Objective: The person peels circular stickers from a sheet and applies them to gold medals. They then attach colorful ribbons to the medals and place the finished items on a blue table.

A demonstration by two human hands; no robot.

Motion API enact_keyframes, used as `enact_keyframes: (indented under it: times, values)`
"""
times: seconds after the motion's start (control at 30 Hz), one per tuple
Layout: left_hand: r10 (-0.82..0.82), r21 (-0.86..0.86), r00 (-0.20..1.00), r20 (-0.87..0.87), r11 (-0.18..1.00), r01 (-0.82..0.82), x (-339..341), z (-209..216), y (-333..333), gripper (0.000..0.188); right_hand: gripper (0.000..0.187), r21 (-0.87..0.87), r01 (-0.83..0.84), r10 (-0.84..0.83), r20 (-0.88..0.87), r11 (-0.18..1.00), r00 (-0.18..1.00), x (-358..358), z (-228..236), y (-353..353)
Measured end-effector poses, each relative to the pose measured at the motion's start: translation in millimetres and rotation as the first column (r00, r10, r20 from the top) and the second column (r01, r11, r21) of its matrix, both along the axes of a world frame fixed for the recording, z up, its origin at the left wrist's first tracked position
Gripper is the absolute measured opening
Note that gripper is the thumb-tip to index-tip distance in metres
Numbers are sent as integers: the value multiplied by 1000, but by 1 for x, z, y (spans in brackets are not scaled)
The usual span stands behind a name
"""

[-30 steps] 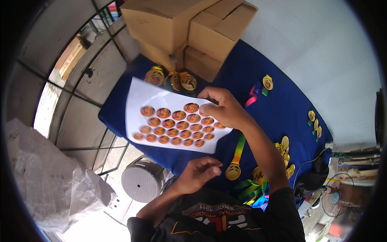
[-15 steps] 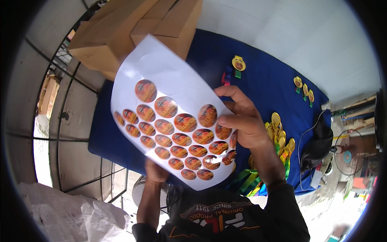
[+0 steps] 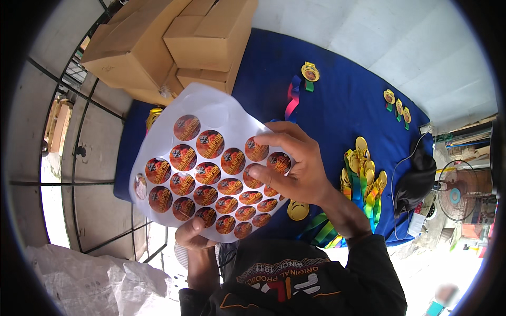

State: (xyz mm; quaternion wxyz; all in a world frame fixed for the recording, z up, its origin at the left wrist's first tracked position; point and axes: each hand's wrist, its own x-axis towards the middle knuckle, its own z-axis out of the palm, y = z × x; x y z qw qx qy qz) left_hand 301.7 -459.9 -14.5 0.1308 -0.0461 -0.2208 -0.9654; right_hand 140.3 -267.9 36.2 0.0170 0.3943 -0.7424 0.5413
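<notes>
A white sheet of round stickers (image 3: 205,97), orange-red and dark with yellow lettering, hangs tilted in front of me above a blue-covered table. My left hand (image 3: 196,236) grips its lower edge, the thumb on the printed face and the other fingers hidden behind. At the right edge is my right hand (image 3: 303,168), closed on the sheet. Its thumb and forefinger lie over stickers; the remaining fingers are mostly out of sight. Just below the right hand, a gold medal (image 3: 298,210) lies on the table.
Cardboard boxes (image 3: 211,31) are stacked at the far left. A pile of gold medals (image 3: 363,168) with coloured ribbons lies to the right. One medal (image 3: 310,72) lies farther back; three more (image 3: 399,108) lie far right. Beside a black cloth (image 3: 416,179) stands a fan (image 3: 456,195).
The sheet has tipped to face me more and its top has come down. My left thumb has moved up onto its face, and the right fingers reach farther in over the stickers.
</notes>
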Motion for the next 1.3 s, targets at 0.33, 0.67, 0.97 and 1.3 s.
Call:
enact_keyframes:
  times: [0.33,0.67,0.97,1.3]
  values:
    - [184,-111,890,417,982,-152,-3,0,1,58,38,-484,-18,367,638,875,677,0,9,13]
    - [722,-793,361,-590,-435,-426,-29,68,-14,80,17,-257,-279,375,724,925,579,-17,33,40]
    - [-168,-967,954,250,12,255,-86,124,2,42,17,144,-336,322,115,931,940,-12,63,34]
    - [411,-587,895,170,772,-243,-45,78,25,24,37,125,147,-90,-375,981,923,36,85,67]
